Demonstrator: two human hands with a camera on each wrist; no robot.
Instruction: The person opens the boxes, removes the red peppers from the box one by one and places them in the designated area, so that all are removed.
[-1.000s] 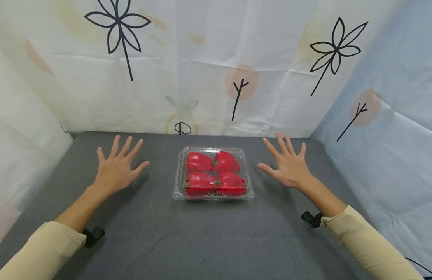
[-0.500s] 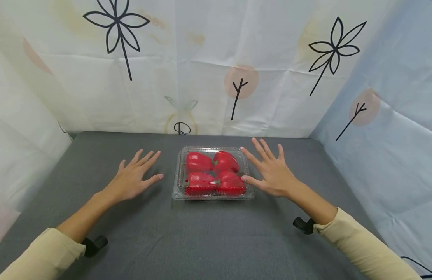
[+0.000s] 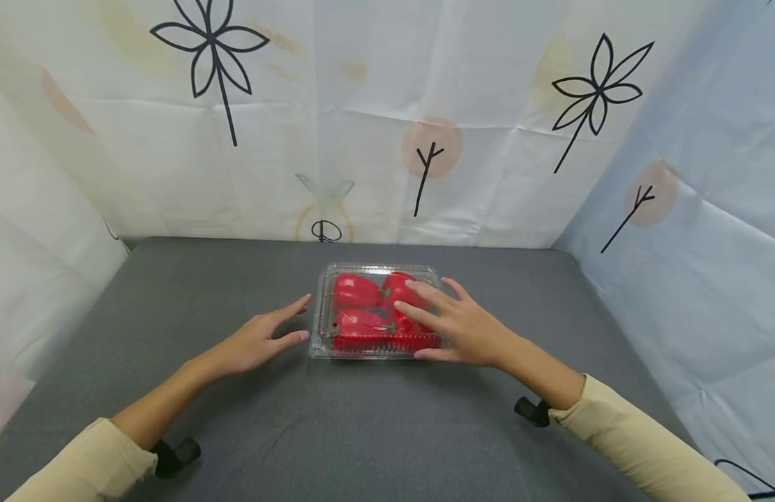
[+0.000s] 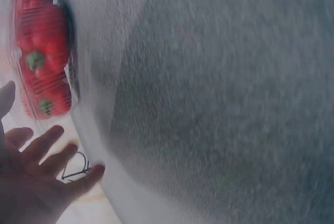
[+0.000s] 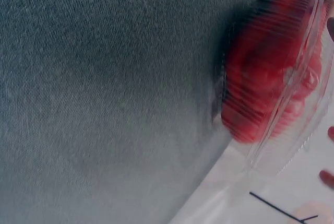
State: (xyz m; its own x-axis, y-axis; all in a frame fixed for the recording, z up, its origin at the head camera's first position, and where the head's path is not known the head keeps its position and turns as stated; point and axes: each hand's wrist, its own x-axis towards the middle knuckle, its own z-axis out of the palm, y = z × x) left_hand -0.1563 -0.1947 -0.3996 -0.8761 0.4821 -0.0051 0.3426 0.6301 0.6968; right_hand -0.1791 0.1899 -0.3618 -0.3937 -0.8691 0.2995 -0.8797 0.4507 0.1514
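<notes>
Both hands have come inward over the last second, bringing the box's two sides within reach, I judge. Left hand (image 3: pixel 255 343): fingers extended, gripping nothing, tips just beside the box's left edge. Right hand (image 3: pixel 469 331): fingers spread, no grip; over the right side, contact unclear. Clear plastic box (image 3: pixel 362 355), unshifted, holds red peppers (image 3: pixel 357 290), mid-table on grey cloth (image 3: pixel 387 432).

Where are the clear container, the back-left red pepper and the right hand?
Clear container (image 3: pixel 362 354), head view: near rim.
Back-left red pepper (image 3: pixel 356 290), head view: middle of its body.
Right hand (image 3: pixel 464 331), head view: back of the hand.
</notes>
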